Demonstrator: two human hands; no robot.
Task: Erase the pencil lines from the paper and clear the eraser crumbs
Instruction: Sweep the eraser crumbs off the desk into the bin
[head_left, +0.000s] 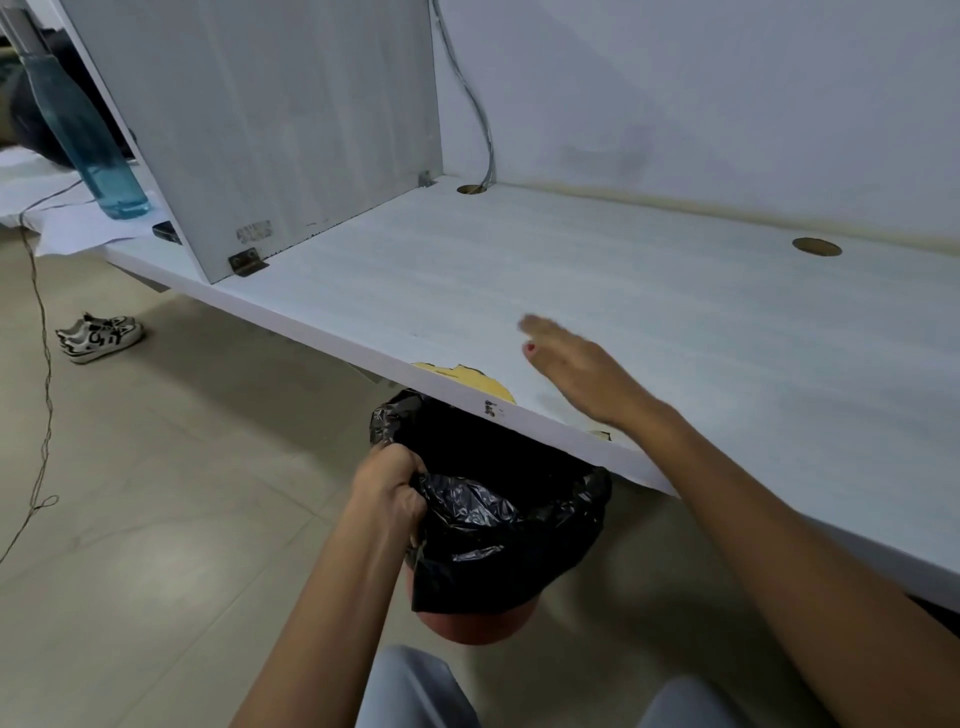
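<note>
Under the desk edge (311, 335), bin (478, 626) half hidden, left hand (387, 486) gripping its black liner (493, 519), right hand (576, 374) flat, fingertips (532, 326) blurred.

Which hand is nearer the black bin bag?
Left. The left hand grips the black bin bag at its rim; the right hand is over the desk above it.

Reddish bin (478, 626) lined with a crinkled black bag (493, 519), mouth open and tipped up toward the desk, is tucked partly under the front edge of the white desk (675, 312). Left grip (389, 488) clutches the bag's rim on the near-left side, fingers curled round the plastic. Right grip (576, 374) is flat, fingers straight and motion-blurred, over the desk top just behind that edge, above the bin.
</note>
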